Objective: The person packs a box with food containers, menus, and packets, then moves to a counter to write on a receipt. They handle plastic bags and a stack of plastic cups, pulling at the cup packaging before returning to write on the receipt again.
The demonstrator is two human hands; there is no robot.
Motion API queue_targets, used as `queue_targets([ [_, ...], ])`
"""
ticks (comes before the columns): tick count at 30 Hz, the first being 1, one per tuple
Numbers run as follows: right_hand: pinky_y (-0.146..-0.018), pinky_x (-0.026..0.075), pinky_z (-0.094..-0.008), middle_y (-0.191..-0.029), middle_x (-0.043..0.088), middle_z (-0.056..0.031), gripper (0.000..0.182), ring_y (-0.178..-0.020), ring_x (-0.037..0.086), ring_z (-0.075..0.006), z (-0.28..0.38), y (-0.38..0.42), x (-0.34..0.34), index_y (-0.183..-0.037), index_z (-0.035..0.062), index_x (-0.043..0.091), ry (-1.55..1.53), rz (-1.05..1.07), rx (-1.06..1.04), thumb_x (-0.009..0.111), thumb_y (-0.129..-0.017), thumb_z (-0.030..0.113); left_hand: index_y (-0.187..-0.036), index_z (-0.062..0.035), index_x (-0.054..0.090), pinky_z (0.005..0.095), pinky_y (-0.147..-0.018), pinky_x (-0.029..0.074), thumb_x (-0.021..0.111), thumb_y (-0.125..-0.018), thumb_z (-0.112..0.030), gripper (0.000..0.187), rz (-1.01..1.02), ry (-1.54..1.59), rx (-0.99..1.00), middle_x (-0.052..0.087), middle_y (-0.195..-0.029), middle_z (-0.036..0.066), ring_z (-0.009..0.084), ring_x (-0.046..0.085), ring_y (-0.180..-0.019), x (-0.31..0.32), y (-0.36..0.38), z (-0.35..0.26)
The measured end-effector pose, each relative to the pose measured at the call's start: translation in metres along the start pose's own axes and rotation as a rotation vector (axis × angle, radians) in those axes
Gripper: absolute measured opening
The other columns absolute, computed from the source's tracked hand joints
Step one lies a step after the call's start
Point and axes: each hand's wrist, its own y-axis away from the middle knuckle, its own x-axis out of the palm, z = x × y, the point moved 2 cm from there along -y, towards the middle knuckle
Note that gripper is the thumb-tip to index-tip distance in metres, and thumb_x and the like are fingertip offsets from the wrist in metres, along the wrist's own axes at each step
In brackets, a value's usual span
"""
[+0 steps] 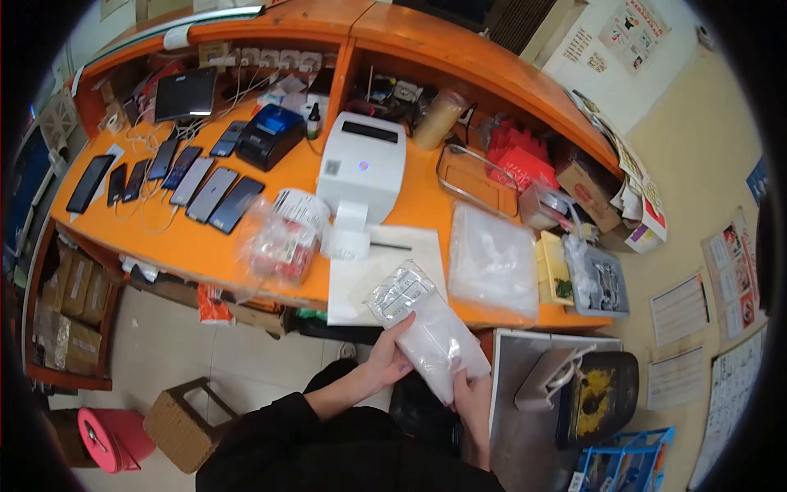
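Note:
A clear plastic bag (430, 336) with dark print at its upper end is held in front of my body, just off the counter's edge. My left hand (388, 354) grips its left side, thumb on top. At the lower right corner, my right hand (471, 398) pinches the bag with bent fingers. Whatever the bag contains is whitish and hard to make out. Beyond it lies a white sheet (348, 291) on the orange counter (426, 193). A stack of clear plastic bags (492, 266) rests to the right. On the left sits a plastic-wrapped packet with red parts (283, 250).
A white label printer (361, 164) and a black-and-blue printer (269, 135) stand at the back. Several phones (193, 180) with cables lie on the left. Trays (598, 287) stand at the right end. Below are a stool (184, 426) and a pink bucket (119, 439).

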Motion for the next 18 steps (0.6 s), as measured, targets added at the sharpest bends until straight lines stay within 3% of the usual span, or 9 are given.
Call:
queue_targets([
  [2, -0.059, 0.045, -0.0251, -0.077, 0.057, -0.0111, 0.029, -0.067, 0.057, -0.0153, -0.023, 0.009, 0.017, -0.105, -0.0052, 0.046, 0.141, -0.164, -0.535, 0.051, -0.088, 0.018, -0.118, -0.0054, 0.046, 0.0361, -0.092, 0.041, 0.053, -0.088, -0.024, 0.036, -0.029, -0.015, 0.027, 0.055, -0.113, 0.009, 0.0214, 0.053, -0.105, -0.014, 0.029, 0.02],
  [5, -0.07, 0.043, -0.0258, -0.087, 0.055, -0.0105, 0.026, -0.079, 0.055, -0.0183, -0.031, 0.046, 0.051, -0.107, -0.0036, 0.044, -0.134, -0.16, -0.402, 0.047, -0.09, 0.016, -0.116, -0.0054, 0.046, 0.0345, -0.09, 0.044, 0.055, -0.087, -0.022, 0.035, -0.08, 0.017, 0.023, 0.056, -0.111, 0.008, 0.0194, 0.055, -0.102, -0.044, 0.076, 0.034],
  [7, -0.071, 0.044, -0.0268, -0.085, 0.054, -0.0071, 0.024, -0.077, 0.055, -0.0165, -0.031, 0.069, 0.056, -0.106, -0.0025, 0.046, -0.126, -0.103, -0.331, 0.047, -0.091, 0.016, -0.116, -0.0054, 0.046, 0.0339, -0.09, 0.043, 0.055, -0.087, -0.022, 0.035, -0.078, 0.025, 0.026, 0.056, -0.11, 0.008, 0.0194, 0.055, -0.102, -0.055, 0.104, 0.035],
  [9, -0.073, 0.045, -0.0281, -0.085, 0.054, -0.0057, 0.025, -0.077, 0.054, -0.0141, -0.035, 0.086, 0.056, -0.108, -0.0002, 0.048, -0.124, 0.323, 0.301, 0.05, -0.09, 0.017, -0.116, -0.005, 0.046, 0.0349, -0.091, 0.042, 0.056, -0.086, -0.022, 0.036, -0.129, 0.059, 0.079, 0.056, -0.11, 0.009, 0.0204, 0.055, -0.103, -0.064, 0.131, 0.03],
  [10, -0.077, 0.047, -0.0283, -0.088, 0.058, -0.0051, 0.031, -0.081, 0.057, -0.0143, -0.059, 0.084, 0.053, -0.113, -0.0004, 0.047, -0.298, 0.481, 0.376, 0.054, -0.088, 0.017, -0.116, -0.0049, 0.046, 0.0354, -0.092, 0.042, 0.056, -0.086, -0.021, 0.036, -0.131, 0.073, 0.047, 0.055, -0.11, 0.009, 0.021, 0.054, -0.104, -0.072, 0.142, 0.027],
  [11, -0.077, 0.047, -0.0283, -0.088, 0.058, -0.0051, 0.031, -0.081, 0.057, -0.0143, -0.064, 0.09, 0.065, -0.113, -0.0004, 0.047, -0.268, 0.53, 0.385, 0.054, -0.088, 0.017, -0.116, -0.0047, 0.046, 0.0358, -0.093, 0.041, 0.057, -0.085, -0.021, 0.037, -0.131, 0.088, 0.015, 0.055, -0.111, 0.009, 0.0215, 0.053, -0.105, -0.08, 0.15, 0.025],
  [13, -0.074, 0.048, -0.0285, -0.093, 0.06, -0.0078, 0.035, -0.083, 0.06, -0.0148, -0.065, 0.094, 0.089, -0.116, -0.0024, 0.046, -0.451, 0.406, 0.23, 0.056, -0.086, 0.013, -0.119, -0.005, 0.044, 0.0396, -0.095, 0.039, 0.057, -0.085, -0.019, 0.039, -0.18, 0.138, 0.069, 0.053, -0.115, 0.01, 0.0245, 0.051, -0.108, -0.104, 0.159, 0.025],
  [14, -0.07, 0.047, -0.0258, -0.095, 0.061, -0.0073, 0.035, -0.08, 0.059, -0.0133, -0.068, 0.095, 0.099, -0.111, -0.0039, 0.051, -0.443, 0.385, 0.251, 0.062, -0.083, 0.013, -0.119, -0.0053, 0.043, 0.04, -0.095, 0.039, 0.057, -0.084, -0.019, 0.04, -0.166, 0.164, 0.062, 0.052, -0.115, 0.011, 0.0252, 0.05, -0.108, -0.112, 0.165, 0.024],
  [18, -0.071, 0.046, -0.0249, -0.093, 0.062, -0.0065, 0.025, -0.08, 0.058, -0.0123, -0.079, 0.087, 0.158, -0.101, -0.0035, 0.058, -0.284, 0.342, 0.212, 0.064, -0.081, 0.01, -0.12, -0.0055, 0.042, 0.039, -0.098, 0.035, 0.058, -0.084, -0.016, 0.042, -0.237, 0.286, 0.088, 0.05, -0.117, 0.01, 0.0242, 0.048, -0.11, -0.15, 0.18, 0.003],
])
